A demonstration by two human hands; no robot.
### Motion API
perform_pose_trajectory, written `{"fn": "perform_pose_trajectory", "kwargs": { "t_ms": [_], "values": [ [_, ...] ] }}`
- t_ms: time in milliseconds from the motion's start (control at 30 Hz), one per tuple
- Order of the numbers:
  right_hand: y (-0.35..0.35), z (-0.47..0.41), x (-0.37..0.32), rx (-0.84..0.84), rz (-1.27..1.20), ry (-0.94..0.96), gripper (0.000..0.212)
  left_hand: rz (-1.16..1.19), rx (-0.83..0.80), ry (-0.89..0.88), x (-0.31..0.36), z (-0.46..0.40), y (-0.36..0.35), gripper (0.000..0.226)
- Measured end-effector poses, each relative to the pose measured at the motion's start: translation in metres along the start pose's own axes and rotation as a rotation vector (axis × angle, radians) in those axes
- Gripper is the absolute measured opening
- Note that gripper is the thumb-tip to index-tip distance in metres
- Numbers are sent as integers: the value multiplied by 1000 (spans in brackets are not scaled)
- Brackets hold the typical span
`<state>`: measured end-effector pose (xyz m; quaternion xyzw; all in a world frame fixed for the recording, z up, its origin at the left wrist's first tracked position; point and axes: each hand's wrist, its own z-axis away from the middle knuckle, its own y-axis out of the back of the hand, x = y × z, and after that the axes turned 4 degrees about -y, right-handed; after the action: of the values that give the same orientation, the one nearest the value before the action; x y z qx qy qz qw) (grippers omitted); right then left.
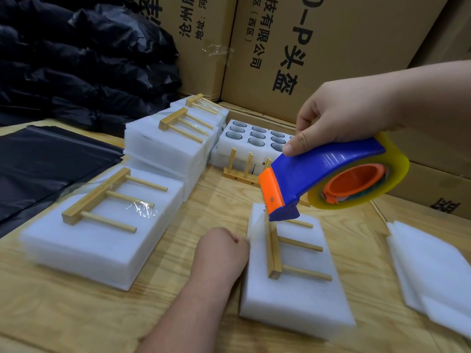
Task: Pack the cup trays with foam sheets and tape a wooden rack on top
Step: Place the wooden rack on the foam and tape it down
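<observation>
Taping step underway. Right hand wrapped tight round the dispenser, blade down at the rack on the foam pack, near side of the counter. Left hand curled, pinning tape at the pack's edge. Next probably: pull across, press, tear.

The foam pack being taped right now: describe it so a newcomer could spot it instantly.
On the wooden table, find the blue tape dispenser in the right hand. The foam pack lies under its nose, left hand at its edge, apart from the others.
</observation>
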<state>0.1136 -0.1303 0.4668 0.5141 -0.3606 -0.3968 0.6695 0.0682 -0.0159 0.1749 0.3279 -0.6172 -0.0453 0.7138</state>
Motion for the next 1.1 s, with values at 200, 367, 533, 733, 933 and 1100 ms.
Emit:
{"fn": "perform_pose_trajectory", "kwargs": {
  "t_ms": [200,367,533,733,933,1100],
  "values": [
    [-1,0,1,12,-28,-13,77,-3,41,13,-4,-1,-3,53],
    [-2,1,3,25,-59,-16,74,-26,21,17,-5,-1,-3,50],
    [-5,1,8,34,-73,-22,72,-58,33,-17,-5,-2,-3,41],
    [-12,4,25,39,-117,-15,69,421,26,-458,11,2,10,54],
    [-27,1,50,54,-174,-41,57,321,-367,-587,25,12,9,113],
    [-42,2,70,32,-217,-48,65,164,-420,-559,40,13,14,125]
  ]
}}
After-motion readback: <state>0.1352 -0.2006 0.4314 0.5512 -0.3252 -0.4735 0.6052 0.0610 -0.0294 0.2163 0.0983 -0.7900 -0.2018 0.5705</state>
